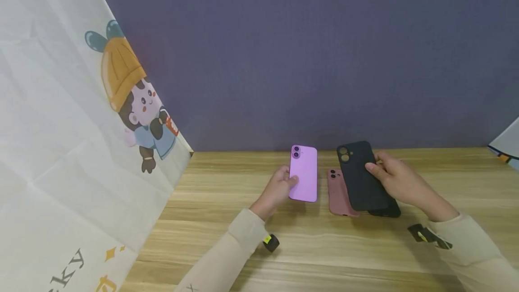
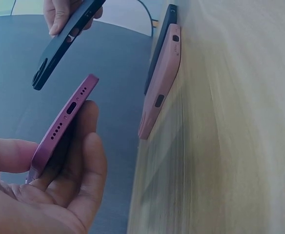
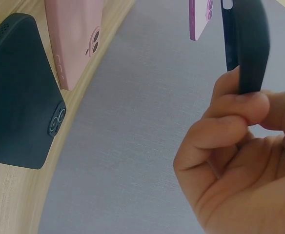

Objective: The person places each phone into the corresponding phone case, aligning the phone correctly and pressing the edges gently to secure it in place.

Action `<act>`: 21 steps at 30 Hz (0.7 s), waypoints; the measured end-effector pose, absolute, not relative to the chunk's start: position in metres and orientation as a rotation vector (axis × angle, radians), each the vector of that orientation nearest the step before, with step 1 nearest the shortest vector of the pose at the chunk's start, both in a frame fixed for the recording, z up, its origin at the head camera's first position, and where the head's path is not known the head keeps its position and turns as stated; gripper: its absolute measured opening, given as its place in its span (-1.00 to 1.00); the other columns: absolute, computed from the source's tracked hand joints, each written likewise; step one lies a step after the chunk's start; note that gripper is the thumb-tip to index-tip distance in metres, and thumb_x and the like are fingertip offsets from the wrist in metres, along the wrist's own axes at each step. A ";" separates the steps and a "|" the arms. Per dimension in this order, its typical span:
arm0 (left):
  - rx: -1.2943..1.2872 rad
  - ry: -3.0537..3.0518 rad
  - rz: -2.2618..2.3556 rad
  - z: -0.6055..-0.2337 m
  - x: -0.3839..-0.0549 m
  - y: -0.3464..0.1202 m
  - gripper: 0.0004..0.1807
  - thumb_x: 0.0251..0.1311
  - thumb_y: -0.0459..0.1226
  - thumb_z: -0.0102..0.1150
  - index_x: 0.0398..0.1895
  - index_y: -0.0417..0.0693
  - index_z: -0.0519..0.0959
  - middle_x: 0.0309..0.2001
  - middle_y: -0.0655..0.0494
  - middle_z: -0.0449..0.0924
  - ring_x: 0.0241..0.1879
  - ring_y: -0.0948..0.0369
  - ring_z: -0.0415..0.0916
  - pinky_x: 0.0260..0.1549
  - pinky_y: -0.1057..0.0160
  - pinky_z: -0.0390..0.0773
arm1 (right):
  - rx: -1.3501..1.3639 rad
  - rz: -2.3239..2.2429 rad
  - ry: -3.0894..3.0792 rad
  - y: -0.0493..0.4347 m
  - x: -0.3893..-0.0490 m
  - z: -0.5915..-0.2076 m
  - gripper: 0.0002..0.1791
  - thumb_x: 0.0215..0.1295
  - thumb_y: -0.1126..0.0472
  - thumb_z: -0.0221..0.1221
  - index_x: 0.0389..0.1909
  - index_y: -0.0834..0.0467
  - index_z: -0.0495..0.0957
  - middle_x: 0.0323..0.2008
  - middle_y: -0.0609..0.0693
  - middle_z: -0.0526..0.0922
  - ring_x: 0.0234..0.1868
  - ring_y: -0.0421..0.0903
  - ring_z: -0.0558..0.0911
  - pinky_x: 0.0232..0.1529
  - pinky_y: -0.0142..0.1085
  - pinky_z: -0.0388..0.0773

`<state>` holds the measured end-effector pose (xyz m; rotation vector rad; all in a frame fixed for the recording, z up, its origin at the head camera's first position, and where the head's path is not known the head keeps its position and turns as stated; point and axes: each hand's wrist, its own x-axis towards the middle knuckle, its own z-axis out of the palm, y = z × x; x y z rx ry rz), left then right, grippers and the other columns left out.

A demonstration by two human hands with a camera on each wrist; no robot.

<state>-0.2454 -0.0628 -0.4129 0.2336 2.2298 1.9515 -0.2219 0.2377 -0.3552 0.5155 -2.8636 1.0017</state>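
Note:
My left hand (image 1: 279,185) grips a purple phone (image 1: 305,170) by its left edge, thumb on the back, camera end pointing away. In the left wrist view the charging port shows on the phone's lower edge, above the curled fingers (image 2: 92,165). To its right, my right hand (image 1: 399,179) pinches an empty black phone case (image 1: 358,179) by its right edge. Its camera cutout is at the upper left. In the right wrist view the case (image 3: 252,44) stands edge-on between thumb and fingers. Both held things are raised above the table.
On the wooden table (image 1: 219,179) lie a pink phone case with cameras showing (image 1: 335,195) and a dark phone (image 3: 20,97), side by side, partly covered by the black case in the head view. A grey-blue panel (image 1: 284,57) rises behind; a printed white cloth (image 1: 61,125) hangs left.

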 end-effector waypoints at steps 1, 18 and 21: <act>0.238 2.229 1.953 -0.413 -0.245 -0.063 -0.80 0.50 -0.34 -0.08 0.02 -0.29 0.44 -0.35 0.05 0.51 -0.38 0.21 0.56 -0.30 0.32 0.59 | 0.518 1.000 -2.860 0.238 -0.222 -0.355 -0.63 0.68 0.05 -0.15 -0.06 0.32 0.37 -0.53 0.00 0.40 -0.61 -0.22 0.37 -0.59 -0.31 0.32; 0.246 2.184 1.957 -0.416 -0.247 -0.061 -0.80 0.51 -0.33 -0.09 0.04 -0.26 0.43 -0.24 -0.10 0.63 -0.34 0.20 0.62 -0.19 0.23 0.68 | 0.539 0.995 -2.833 0.234 -0.221 -0.356 -0.68 0.67 0.09 -0.11 -0.15 0.30 0.38 -0.56 -0.02 0.38 -0.60 -0.22 0.36 -0.56 -0.33 0.31; 0.249 2.179 1.958 -0.415 -0.246 -0.061 -0.79 0.51 -0.33 -0.09 0.05 -0.27 0.44 -0.22 -0.13 0.64 -0.32 0.20 0.62 -0.17 0.22 0.69 | 0.546 1.004 -2.829 0.234 -0.221 -0.357 -0.68 0.67 0.09 -0.11 -0.16 0.30 0.37 -0.57 -0.03 0.37 -0.61 -0.22 0.35 -0.57 -0.33 0.31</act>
